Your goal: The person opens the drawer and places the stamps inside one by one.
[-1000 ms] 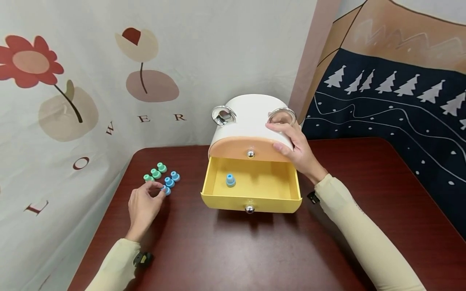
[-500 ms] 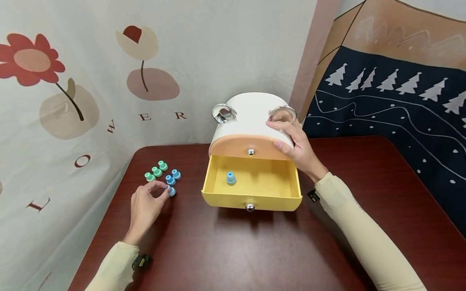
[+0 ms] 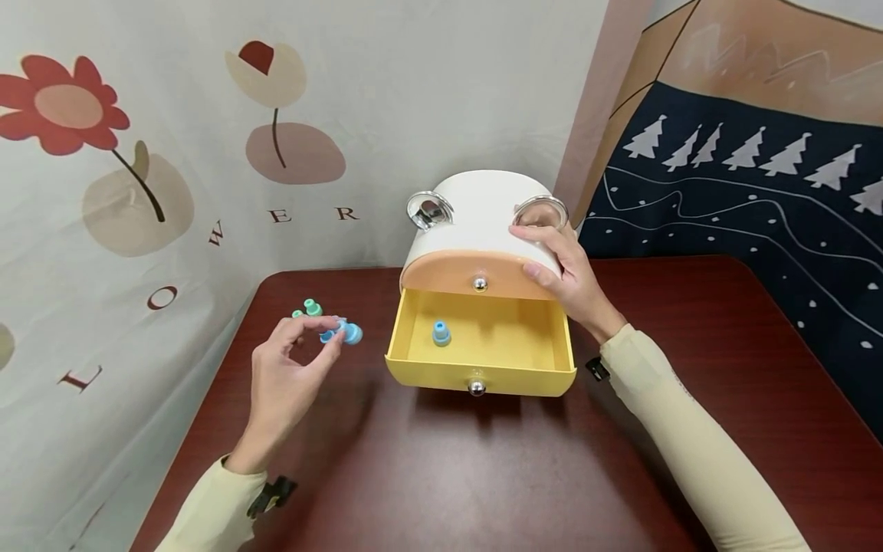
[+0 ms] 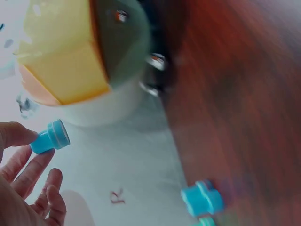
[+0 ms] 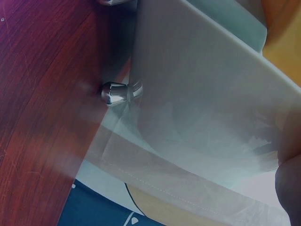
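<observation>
My left hand (image 3: 293, 376) pinches a small blue toy stamp (image 4: 55, 136) between thumb and fingers, its wider end pointing away from the fingertips. Just behind it on the table, more blue stamps (image 4: 202, 197) and green stamps (image 3: 313, 307) stand partly hidden by the fingers. A white rounded cabinet (image 3: 483, 207) stands to the right, its yellow lower drawer (image 3: 441, 372) pulled out. One blue stamp (image 3: 441, 335) stands upright inside, towards the left. My right hand (image 3: 576, 280) grips the cabinet's right side, thumb on the front and a finger on top.
The peach upper drawer (image 3: 441, 270) is closed and has a silver knob. Two silver rings (image 3: 429, 209) stick up from the cabinet top. Behind the dark red table (image 3: 441, 475) hangs a printed cloth (image 3: 386, 92).
My left hand has lifted a blue stamp off the table and moved it slightly right and up. My right hand keeps its place on the cabinet. The view has shifted a little.
</observation>
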Available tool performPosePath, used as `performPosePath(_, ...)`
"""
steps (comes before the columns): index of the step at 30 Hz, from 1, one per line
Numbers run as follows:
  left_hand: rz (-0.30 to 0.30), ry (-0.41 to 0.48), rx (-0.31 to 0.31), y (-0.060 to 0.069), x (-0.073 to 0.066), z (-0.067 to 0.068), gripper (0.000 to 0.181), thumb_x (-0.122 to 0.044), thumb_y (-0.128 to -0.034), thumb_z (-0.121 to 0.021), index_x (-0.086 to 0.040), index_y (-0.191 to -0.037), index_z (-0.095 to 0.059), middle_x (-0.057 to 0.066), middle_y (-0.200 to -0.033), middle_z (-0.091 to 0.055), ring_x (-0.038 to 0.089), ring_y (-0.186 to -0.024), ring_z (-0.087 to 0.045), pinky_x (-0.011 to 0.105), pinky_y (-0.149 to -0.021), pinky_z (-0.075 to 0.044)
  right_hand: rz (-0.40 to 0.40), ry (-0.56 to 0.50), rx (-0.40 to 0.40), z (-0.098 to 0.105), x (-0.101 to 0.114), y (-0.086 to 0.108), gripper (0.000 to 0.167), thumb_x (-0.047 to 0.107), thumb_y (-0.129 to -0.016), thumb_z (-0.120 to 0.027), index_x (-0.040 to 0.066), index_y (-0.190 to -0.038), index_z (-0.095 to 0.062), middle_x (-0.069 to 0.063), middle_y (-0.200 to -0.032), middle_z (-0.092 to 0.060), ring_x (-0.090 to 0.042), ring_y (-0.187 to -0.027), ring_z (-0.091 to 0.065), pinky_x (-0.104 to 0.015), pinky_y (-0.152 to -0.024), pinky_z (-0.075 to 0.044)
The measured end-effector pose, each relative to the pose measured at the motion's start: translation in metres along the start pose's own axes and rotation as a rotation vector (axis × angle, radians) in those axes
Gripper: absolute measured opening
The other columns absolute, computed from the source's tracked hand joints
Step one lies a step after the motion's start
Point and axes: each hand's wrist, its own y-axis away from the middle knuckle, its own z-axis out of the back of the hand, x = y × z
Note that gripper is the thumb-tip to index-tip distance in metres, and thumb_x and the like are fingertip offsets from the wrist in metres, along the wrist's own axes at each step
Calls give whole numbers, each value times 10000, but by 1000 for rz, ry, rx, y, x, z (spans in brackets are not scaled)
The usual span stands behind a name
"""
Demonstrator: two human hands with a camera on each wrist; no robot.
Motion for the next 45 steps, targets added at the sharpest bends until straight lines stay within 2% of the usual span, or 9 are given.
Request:
performPosePath(5,-16,116,30,-7,-17,-7,260,96,-879,-864,-41,-1092,-805,67,-1092,-811,133,-894,-629,231,-859,-474,2,5,5,1,-2,0,500,205,-925,-655,32,-1392,-701,-132,-1441,-640,-250,-1301,-478,-410,-1067,-270)
performPosePath(11,-42,182,56,-16,-36,-22,253,80,-876,-876,-66,-1076,-821,45,-1088,-811,195,-929,-598,228,-825,-484,7,12,7,3,-3,1,498,199,-930,-645,32,-1395,-700,-134,-1442,-643,-242,-1293,-489,-409,-1065,-263)
performPosePath(12,-48,182,67,-17,-38,-25,244,63,-883,-878,-75,-1077,-825,29,-1085,-809,198,-940,-603,225,-769,-482,6,13,8,3,-3,1,497,198,-931,-643,32,-1395,-700,-136,-1443,-642,-239,-1294,-491,-408,-1065,-262)
performPosePath(20,-100,127,166,-30,-50,-55,165,-21,-909,-882,-107,-1037,-823,-46,-1010,-789,229,-913,-658,289,-801,-480,-4,12,10,5,-3,4,506,205,-930,-641,38,-1405,-694,-129,-1446,-639,-235,-1287,-489,-400,-1052,-263)
performPosePath(25,-89,50,236,-36,-56,-69,120,-67,-914,-877,-107,-1012,-822,-16,-830,-699,200,-713,-572,233,-640,-394,6,1,7,1,-5,3,499,194,-928,-648,25,-1395,-695,-144,-1438,-638,-245,-1286,-488,-405,-1059,-259)
performPosePath(29,-75,36,305,-41,-59,-75,88,-89,-916,-877,-113,-979,-821,-36,-804,-718,167,-630,-506,231,-579,-357,8,3,3,-2,-4,1,494,200,-930,-654,31,-1392,-699,-140,-1441,-634,-251,-1303,-483,-411,-1073,-262)
performPosePath(33,-83,35,368,-46,-60,-81,89,-88,-911,-889,-123,-945,-815,-74,-888,-783,157,-677,-590,256,-598,-401,6,4,-2,-2,-2,-1,480,198,-935,-657,43,-1386,-710,-127,-1450,-638,-251,-1309,-480,-415,-1082,-269)
performPosePath(40,-75,-33,498,-52,-61,-94,78,-131,-919,-891,-144,-921,-814,-107,-879,-783,212,-792,-705,313,-670,-478,6,15,-4,-1,0,0,489,204,-933,-669,33,-1390,-704,-148,-1441,-636,-256,-1314,-476,-413,-1086,-267)
performPosePath(45,-57,-56,597,-59,-64,-100,114,-117,-906,-901,-150,-868,-799,-91,-872,-791,173,-892,-766,386,-793,-569,-8,2,-12,-1,0,1,473,199,-940,-657,28,-1378,-710,-166,-1428,-652,-235,-1290,-471,-404,-1065,-289)
